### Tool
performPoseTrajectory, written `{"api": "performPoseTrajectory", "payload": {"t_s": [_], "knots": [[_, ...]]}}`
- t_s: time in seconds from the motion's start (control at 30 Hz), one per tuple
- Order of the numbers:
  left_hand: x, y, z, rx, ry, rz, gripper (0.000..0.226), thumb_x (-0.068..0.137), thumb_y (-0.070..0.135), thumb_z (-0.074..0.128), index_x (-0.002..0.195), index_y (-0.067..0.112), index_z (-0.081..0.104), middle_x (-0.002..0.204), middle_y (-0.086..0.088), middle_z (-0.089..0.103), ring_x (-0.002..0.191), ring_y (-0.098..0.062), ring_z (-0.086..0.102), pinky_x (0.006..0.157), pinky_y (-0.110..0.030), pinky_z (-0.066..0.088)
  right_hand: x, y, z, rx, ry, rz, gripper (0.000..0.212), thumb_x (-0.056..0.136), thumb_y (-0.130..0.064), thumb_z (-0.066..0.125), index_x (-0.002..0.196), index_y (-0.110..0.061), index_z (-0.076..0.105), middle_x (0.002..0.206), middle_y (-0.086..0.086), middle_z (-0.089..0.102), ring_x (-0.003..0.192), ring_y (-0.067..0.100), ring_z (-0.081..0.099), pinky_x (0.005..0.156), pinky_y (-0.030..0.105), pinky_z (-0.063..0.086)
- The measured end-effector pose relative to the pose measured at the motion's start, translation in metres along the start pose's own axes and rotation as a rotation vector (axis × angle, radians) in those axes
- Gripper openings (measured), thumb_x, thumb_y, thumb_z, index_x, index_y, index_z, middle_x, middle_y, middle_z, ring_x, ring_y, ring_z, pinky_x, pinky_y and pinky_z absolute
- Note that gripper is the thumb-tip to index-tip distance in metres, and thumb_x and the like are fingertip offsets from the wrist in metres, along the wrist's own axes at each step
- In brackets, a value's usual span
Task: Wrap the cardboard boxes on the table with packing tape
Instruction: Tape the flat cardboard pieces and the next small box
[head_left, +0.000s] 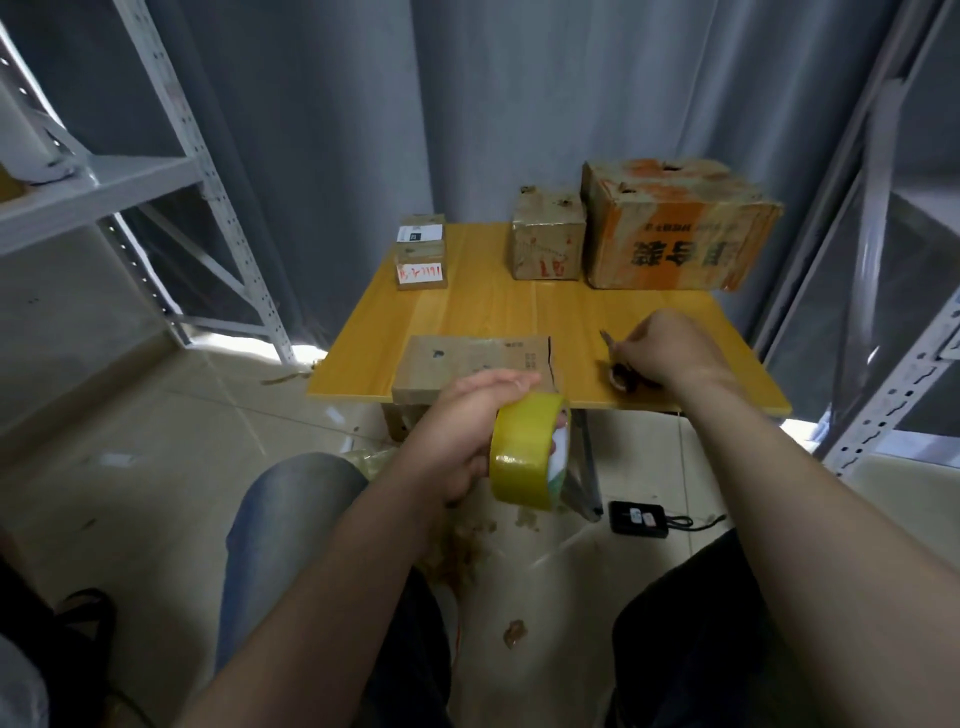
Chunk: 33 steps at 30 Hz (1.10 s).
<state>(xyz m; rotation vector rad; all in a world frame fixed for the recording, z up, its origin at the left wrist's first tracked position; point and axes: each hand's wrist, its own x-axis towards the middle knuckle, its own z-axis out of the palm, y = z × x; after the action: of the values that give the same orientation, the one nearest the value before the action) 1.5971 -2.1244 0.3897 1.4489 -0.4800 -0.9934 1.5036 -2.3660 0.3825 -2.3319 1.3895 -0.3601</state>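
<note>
- Counter (467, 312): yellow wood top carrying the cardboard boxes.
- Large box (680, 234): far right corner, orange print, taped over.
- Flat box (467, 364): at the near edge, middle, lying low.
- Medium box (548, 241): just left of the large box.
- Small boxes (421, 252): two stacked at the far left corner.
- Left grip (457, 434): fingers curled round the yellow tape roll (524, 452), held in front of the flat box.
- Right grip (670, 351): closed on a dark-handled tool (619, 373), blurred, low on the counter right of the flat box.

Grey curtain (337, 130), white metal shelving (104, 182), black device (638, 518) on floor (156, 467)
</note>
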Motion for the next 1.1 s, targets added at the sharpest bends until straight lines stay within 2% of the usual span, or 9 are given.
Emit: {"api": "performPoseTrajectory", "payload": {"t_s": [0.07, 0.17, 0.27, 0.37, 0.47, 0.63, 0.87, 1.0, 1.1], "knots": [[-0.001, 0.013, -0.004, -0.072, 0.034, 0.066, 0.018, 0.104, 0.023, 0.06, 0.116, 0.021, 0.073, 0.092, -0.007, 0.081, 0.074, -0.019, 0.078, 0.05, -0.029, 0.057, -0.015, -0.021, -0.008, 0.367, 0.073, -0.169, 0.037, 0.092, -0.055, 0.069, 0.08, -0.021, 0.078, 0.077, -0.004, 0.074, 0.074, 0.018, 0.069, 0.053, 0.03, 0.049], [0.004, 0.028, -0.01, -0.07, 0.138, 0.187, 0.016, 0.105, 0.024, 0.06, 0.111, 0.025, 0.074, 0.102, -0.008, 0.08, 0.078, -0.019, 0.074, 0.05, -0.027, 0.054, -0.05, -0.054, -0.022, 0.96, -0.221, -0.39, 0.035, 0.083, -0.064, 0.072, 0.093, -0.033, 0.083, 0.107, -0.014, 0.077, 0.089, 0.013, 0.074, 0.066, 0.03, 0.063], [0.006, 0.036, -0.013, -0.043, 0.218, 0.293, 0.013, 0.103, 0.026, 0.062, 0.106, 0.028, 0.075, 0.096, -0.004, 0.077, 0.066, -0.012, 0.068, 0.04, -0.022, 0.046, -0.068, -0.077, -0.017, 0.861, -0.323, -0.527, 0.035, 0.073, -0.06, 0.081, 0.097, -0.034, 0.082, 0.114, -0.008, 0.074, 0.1, 0.012, 0.073, 0.076, 0.034, 0.064], [0.009, 0.039, -0.014, 0.016, 0.278, 0.367, 0.012, 0.1, 0.029, 0.066, 0.1, 0.035, 0.077, 0.106, 0.001, 0.077, 0.087, -0.016, 0.073, 0.06, -0.029, 0.057, -0.074, -0.091, -0.008, 0.88, -0.181, -0.488, 0.012, 0.081, -0.034, 0.087, 0.09, -0.027, 0.081, 0.111, 0.0, 0.073, 0.102, 0.021, 0.071, 0.092, 0.054, 0.06], [0.013, 0.039, -0.015, 0.018, 0.32, 0.409, 0.013, 0.1, 0.027, 0.065, 0.102, 0.033, 0.077, 0.118, 0.001, 0.074, 0.108, -0.02, 0.07, 0.08, -0.036, 0.058, -0.078, -0.096, -0.004, 0.909, -0.068, -0.531, 0.008, 0.086, -0.017, 0.084, 0.086, -0.024, 0.08, 0.118, 0.003, 0.065, 0.11, 0.02, 0.067, 0.096, 0.052, 0.058], [0.018, 0.046, -0.016, -0.165, 0.298, 0.218, 0.022, 0.104, 0.035, 0.06, 0.122, 0.025, 0.067, 0.089, -0.005, 0.071, 0.055, -0.011, 0.068, 0.041, -0.025, 0.047, -0.085, -0.099, -0.005, 0.874, 0.02, -0.611, 0.008, 0.087, -0.012, 0.082, 0.087, -0.019, 0.079, 0.123, 0.001, 0.061, 0.108, 0.01, 0.066, 0.097, 0.031, 0.055], [0.039, 0.047, -0.008, -0.125, 0.388, 0.236, 0.029, 0.098, 0.026, 0.065, 0.125, 0.015, 0.067, 0.083, -0.004, 0.069, 0.051, -0.009, 0.065, 0.039, -0.023, 0.045, -0.085, -0.089, -0.005, 0.844, 0.063, -0.628, 0.009, 0.089, -0.015, 0.08, 0.095, -0.021, 0.077, 0.126, 0.003, 0.057, 0.112, 0.004, 0.061, 0.099, 0.026, 0.053], [0.06, 0.062, 0.016, -0.143, 0.234, 0.189, 0.017, 0.106, 0.023, 0.051, 0.119, 0.017, 0.061, 0.055, 0.009, 0.063, 0.04, -0.003, 0.058, 0.038, -0.021, 0.046, -0.073, -0.082, -0.001, 0.806, 0.092, -0.462, 0.055, 0.095, -0.028, 0.075, 0.146, -0.028, 0.056, 0.142, -0.018, 0.053, 0.114, -0.011, 0.054, 0.092, 0.006, 0.045], [0.077, 0.074, 0.033, 0.026, 0.138, 0.215, 0.015, 0.11, 0.034, 0.047, 0.12, 0.028, 0.057, 0.089, 0.002, 0.074, 0.066, -0.01, 0.072, 0.052, -0.031, 0.06, -0.049, -0.068, -0.004, 0.978, 0.05, -0.337, 0.092, 0.092, -0.019, 0.079, 0.162, -0.033, 0.021, 0.141, -0.027, 0.057, 0.103, -0.018, 0.06, 0.079, 0.0, 0.046]]}}
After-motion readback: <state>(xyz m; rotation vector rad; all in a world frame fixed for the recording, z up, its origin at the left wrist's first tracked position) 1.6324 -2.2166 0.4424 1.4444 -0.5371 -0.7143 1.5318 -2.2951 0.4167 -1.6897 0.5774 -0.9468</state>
